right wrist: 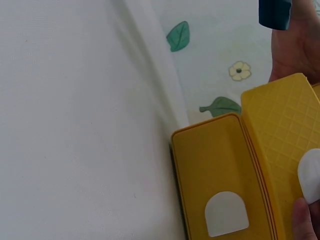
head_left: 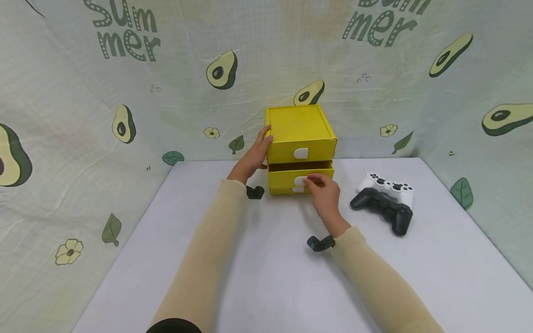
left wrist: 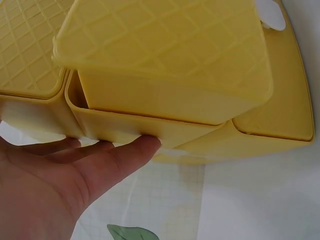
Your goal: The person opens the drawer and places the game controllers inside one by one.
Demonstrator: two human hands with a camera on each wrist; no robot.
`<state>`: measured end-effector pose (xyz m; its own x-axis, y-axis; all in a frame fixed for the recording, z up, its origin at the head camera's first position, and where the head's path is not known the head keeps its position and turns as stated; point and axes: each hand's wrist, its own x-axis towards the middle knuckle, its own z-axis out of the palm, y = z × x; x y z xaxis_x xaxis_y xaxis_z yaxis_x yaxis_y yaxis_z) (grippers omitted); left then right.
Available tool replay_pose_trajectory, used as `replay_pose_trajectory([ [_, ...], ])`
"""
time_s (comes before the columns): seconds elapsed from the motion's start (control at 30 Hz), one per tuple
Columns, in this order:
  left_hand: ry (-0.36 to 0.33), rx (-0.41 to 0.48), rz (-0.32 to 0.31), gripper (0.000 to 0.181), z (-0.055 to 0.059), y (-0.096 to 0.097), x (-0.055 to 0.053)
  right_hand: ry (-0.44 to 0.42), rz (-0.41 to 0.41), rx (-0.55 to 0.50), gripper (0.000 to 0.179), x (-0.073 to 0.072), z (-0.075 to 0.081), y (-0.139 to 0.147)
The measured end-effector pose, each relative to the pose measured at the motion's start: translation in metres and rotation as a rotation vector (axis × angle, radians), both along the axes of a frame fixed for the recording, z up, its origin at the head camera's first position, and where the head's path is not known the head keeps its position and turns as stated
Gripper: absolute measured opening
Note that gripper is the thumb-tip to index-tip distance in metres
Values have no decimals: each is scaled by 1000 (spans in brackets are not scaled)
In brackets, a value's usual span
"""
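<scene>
A yellow drawer cabinet [head_left: 297,122] with white tab handles stands at the back of the table. Its middle drawer [head_left: 280,179] juts out past the upper and bottom ones, and a dark gap shows over its front. My right hand [head_left: 325,194] pinches the white tab [head_left: 300,181] of that drawer; in the right wrist view the thumb [right wrist: 301,220] lies at the tab's edge. Against the cabinet's left side rests my left hand [head_left: 252,156], its fingers extended. The left wrist view has the fingertips [left wrist: 150,144] touching the side wall beside the pulled-out drawer [left wrist: 170,45].
Right of the cabinet, a black game controller [head_left: 385,208] lies overlapping a white one [head_left: 374,179] on the white table [head_left: 270,277]. Behind and at both sides hangs a cloth [head_left: 183,101] printed with avocados, leaves and flowers.
</scene>
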<state>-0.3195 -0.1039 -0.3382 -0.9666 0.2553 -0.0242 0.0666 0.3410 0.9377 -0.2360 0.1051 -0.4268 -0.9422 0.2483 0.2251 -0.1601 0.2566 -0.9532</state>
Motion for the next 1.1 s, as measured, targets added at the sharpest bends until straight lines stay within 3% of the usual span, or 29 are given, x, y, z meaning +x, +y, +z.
replay_pose_trajectory([
  [0.83, -1, 18, -14, 53, -1, 0, 2, -77, 86, -42, 34, 28, 2, 13],
  [0.87, -10, 16, -19, 53, 3, 0, 5, -79, 89, -42, 34, 29, 3, 14],
  [1.07, -3, 5, -4, 52, 2, 0, 4, -108, 91, -22, 36, 37, 3, 15],
  [1.1, 7, 6, 2, 50, -2, 0, 1, -113, 90, -21, 36, 38, 3, 15],
])
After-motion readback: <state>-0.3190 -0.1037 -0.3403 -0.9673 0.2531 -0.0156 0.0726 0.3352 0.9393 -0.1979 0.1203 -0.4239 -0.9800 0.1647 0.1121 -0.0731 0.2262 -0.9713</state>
